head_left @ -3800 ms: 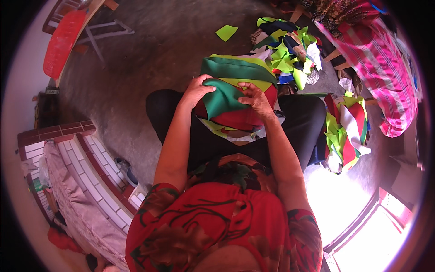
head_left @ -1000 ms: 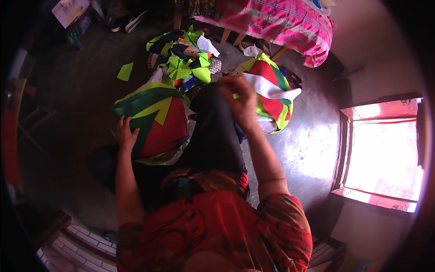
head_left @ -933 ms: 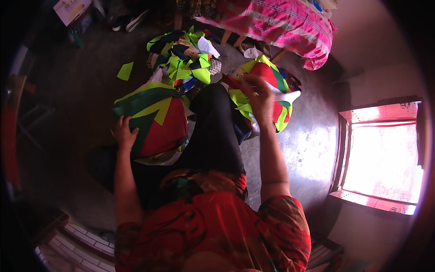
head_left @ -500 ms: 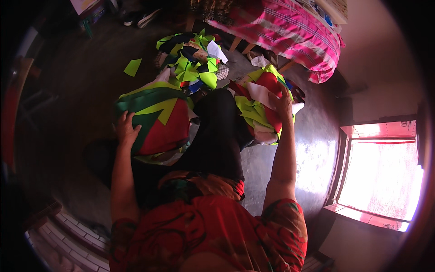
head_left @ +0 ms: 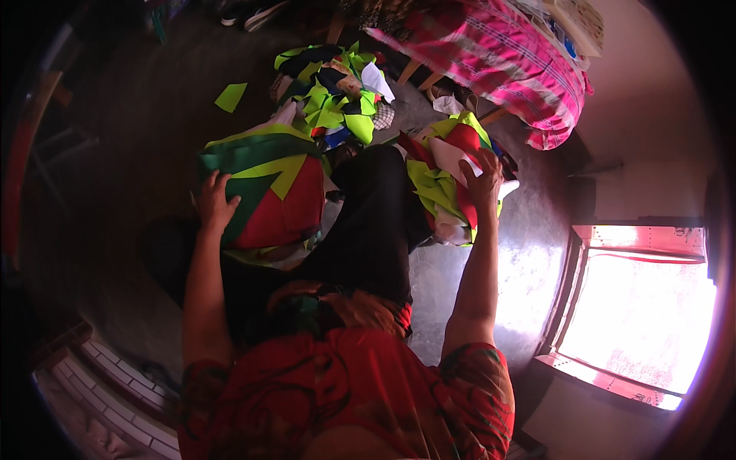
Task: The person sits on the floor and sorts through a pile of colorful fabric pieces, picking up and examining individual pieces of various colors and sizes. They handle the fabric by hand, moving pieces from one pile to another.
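Observation:
My left hand (head_left: 217, 203) lies with spread fingers against the left edge of a stack of fabric pieces (head_left: 297, 207), topped by dark green, lime-yellow and red cloth. It rests beside my bent leg. At the other side, my right hand (head_left: 481, 182) touches a looser heap of fabric scraps (head_left: 431, 178) in red, white and lime-yellow. Its fingers are apart, some over a white scrap and the red cloth. Neither hand visibly grips a piece.
Between and beyond both heaps lies a scrap pile (head_left: 330, 96) of lime, black, white and checked cloth. One lime scrap (head_left: 231, 97) lies alone on the dark floor. A table with a pink checked cloth (head_left: 491, 61) stands at the far right. A bright window (head_left: 636, 307) is right.
The view has shifted slightly. My right hand has moved a little, its fingers now more spread on the scraps. My left hand stays on the stack.

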Demonstrator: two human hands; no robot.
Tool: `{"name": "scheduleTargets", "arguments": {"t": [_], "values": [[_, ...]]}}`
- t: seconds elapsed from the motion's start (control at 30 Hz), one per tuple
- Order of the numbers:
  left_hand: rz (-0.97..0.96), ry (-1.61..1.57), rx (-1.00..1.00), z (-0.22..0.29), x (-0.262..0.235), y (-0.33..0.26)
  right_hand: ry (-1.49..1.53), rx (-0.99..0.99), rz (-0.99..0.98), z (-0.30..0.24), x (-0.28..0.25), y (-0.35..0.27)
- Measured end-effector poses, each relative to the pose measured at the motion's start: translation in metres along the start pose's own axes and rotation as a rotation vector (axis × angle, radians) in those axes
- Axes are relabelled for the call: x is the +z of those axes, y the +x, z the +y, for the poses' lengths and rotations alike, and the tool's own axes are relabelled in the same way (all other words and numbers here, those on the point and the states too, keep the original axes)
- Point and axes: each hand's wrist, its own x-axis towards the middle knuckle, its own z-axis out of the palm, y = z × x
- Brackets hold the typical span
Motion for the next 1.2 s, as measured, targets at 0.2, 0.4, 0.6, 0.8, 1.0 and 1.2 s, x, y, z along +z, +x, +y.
{"name": "scheduleTargets", "arguments": {"t": [0.2, 0.4, 0.6, 0.8, 1.0, 1.2], "values": [[-0.013, 0.024, 0.001, 0.003, -0.003, 0.001, 0.16, 0.213, -0.239, 0.005, -0.001, 0.002], [-0.002, 0.013, -0.001, 0.001, 0.001, 0.002, 0.282, 0.104, -0.083, 0.01, 0.007, 0.0], [-0.008, 0.005, -0.01, -0.001, 0.002, 0.003, 0.176, 0.322, -0.384, 0.003, -0.001, 0.007], [0.003, 0.007, -0.01, -0.002, 0.004, 0.004, 0.068, 0.134, -0.201, -0.002, -0.029, 0.01], [-0.018, 0.076, -0.048, 0.0, 0.001, 0.003, 0.823, 0.442, 0.026, -0.023, -0.081, 0.032], [-0.009, -0.007, -0.028, -0.002, 0.003, 0.006, 0.851, 0.276, 0.358, -0.008, -0.117, 0.05]]}}
